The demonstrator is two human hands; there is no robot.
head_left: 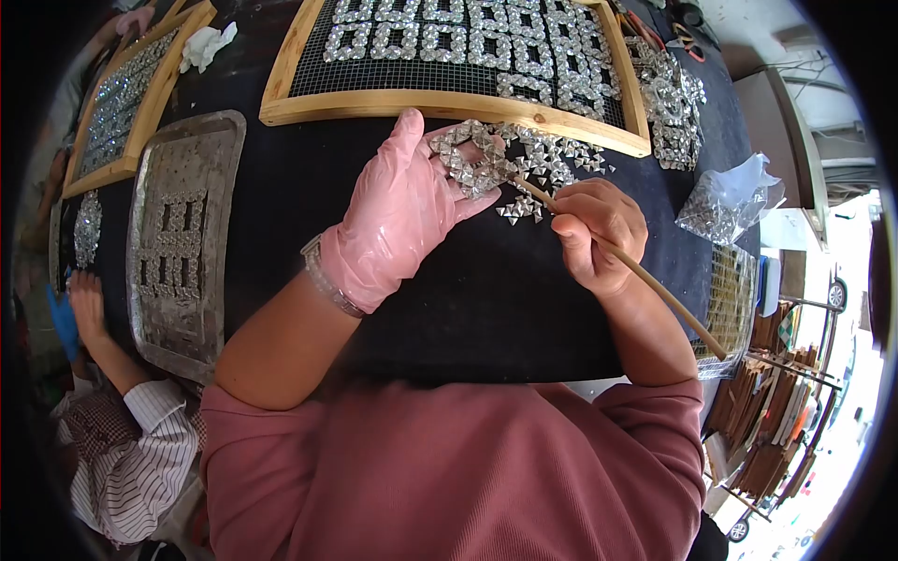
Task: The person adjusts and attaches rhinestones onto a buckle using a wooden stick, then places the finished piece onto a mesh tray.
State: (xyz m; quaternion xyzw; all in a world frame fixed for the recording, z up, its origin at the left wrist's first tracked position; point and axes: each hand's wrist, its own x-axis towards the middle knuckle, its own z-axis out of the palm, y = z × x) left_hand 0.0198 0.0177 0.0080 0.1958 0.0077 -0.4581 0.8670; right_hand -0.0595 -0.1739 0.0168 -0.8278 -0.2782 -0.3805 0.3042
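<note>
My left hand (398, 201), in a thin pink glove, is turned palm up with its thumb raised. Across its fingers lies a silvery square ring of faceted stones (465, 154), which it holds. A long thin wooden stick (669, 297) is pinched in my bare right hand (601, 234). The stick's tip reaches the right side of the ring; whether it touches a stone I cannot tell. Loose pyramid-shaped silver stones (538, 159) are scattered on the dark table just beyond and beside my left fingers.
A wooden frame with mesh (393, 101) holds rows of similar rings ahead. More rings (673, 112) are piled right of it, near a clear plastic bag (734, 196). A metal tray (178, 327) lies left, where a co-worker's hand (89, 304) works beside another frame (112, 173).
</note>
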